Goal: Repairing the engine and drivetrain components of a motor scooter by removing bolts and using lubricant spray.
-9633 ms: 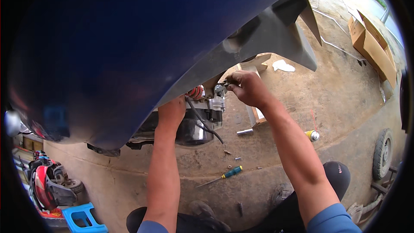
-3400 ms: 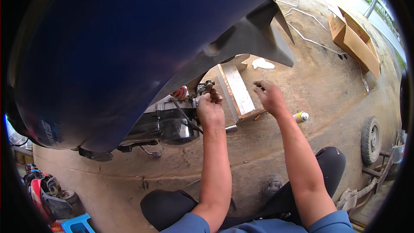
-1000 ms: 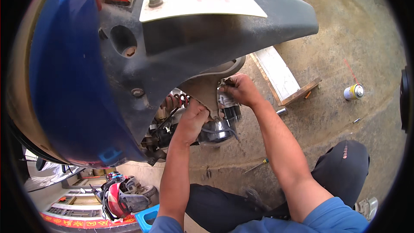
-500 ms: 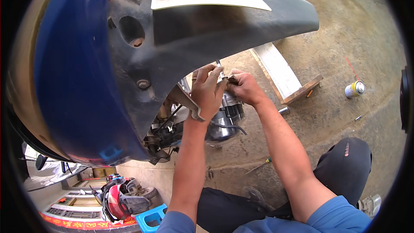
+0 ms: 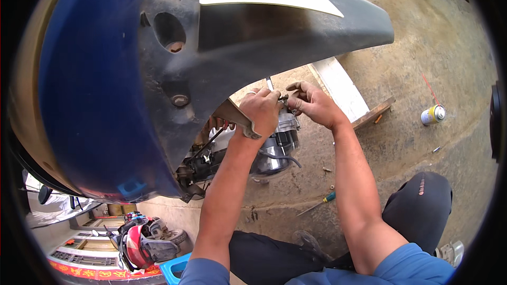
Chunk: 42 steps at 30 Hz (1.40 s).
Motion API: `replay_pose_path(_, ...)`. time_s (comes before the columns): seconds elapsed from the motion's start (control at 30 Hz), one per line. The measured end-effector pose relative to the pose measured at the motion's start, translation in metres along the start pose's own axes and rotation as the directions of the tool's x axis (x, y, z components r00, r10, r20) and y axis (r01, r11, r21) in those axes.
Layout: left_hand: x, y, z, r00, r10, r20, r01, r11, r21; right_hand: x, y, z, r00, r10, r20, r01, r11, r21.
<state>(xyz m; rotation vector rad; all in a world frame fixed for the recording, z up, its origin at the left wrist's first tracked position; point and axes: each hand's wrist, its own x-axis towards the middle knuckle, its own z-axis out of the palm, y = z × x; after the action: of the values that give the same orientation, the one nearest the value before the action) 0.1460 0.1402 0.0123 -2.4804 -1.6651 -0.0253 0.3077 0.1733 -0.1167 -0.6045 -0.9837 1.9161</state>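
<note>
Under the scooter's black rear mudguard point(image 5: 232, 68), both my hands are by the exposed engine point(image 5: 274, 153). My left hand point(image 5: 261, 113) is closed, its fingertips pinched at a small dark metal part point(image 5: 283, 98) above the engine; its exact kind does not show. Just right of that part is my right hand point(image 5: 319, 108), its thumb and curled fingers apart with a gap between them. A metal bracket point(image 5: 240, 119) crosses in front of my left wrist. From the engine's lower side sticks out a black hose point(image 5: 288, 159).
A blue body panel point(image 5: 95, 100) fills the left side. On the ground lie a long wooden-edged white board point(image 5: 340, 89), a screwdriver point(image 5: 328, 197) and a spray can point(image 5: 433, 115) with a red straw. A blue stool point(image 5: 171, 270) and another scooter point(image 5: 142, 245) are at lower left.
My right hand has opened its pinch and drawn slightly right, off the small part. My left fingers have curled in closer. The view has shifted a little.
</note>
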Motion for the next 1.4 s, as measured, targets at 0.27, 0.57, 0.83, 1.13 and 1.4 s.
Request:
replay_pose_path(0.27, -0.003, 0.005, 0.002, 0.992, -0.118, 0.049, 0.117, 0.993, 0.013, -0.009, -0.015, 0.021, 0.963, -0.253, -0.093, 0.193, 0.889, -0.415)
replay_pose_path(0.57, -0.003, 0.010, -0.003, 0.986, -0.155, 0.058, 0.155, 0.988, -0.006, 0.001, -0.022, 0.022, 0.908, -0.419, 0.003, 0.312, 0.670, -0.674)
replay_pose_path(0.83, -0.005, 0.006, 0.004, 0.988, -0.151, 0.011, 0.151, 0.989, 0.001, 0.000, -0.027, 0.031, 0.918, -0.390, -0.064, 0.228, 0.656, -0.719)
replay_pose_path(1.13, -0.007, 0.001, 0.010, 0.993, -0.094, -0.076, 0.097, 0.994, 0.043, 0.000, -0.023, 0.028, 0.909, -0.410, -0.069, 0.239, 0.652, -0.720)
replay_pose_path(1.4, -0.006, 0.005, 0.007, 0.987, -0.157, -0.028, 0.158, 0.987, 0.029, -0.004, -0.026, 0.036, 0.935, -0.343, -0.093, 0.180, 0.682, -0.709)
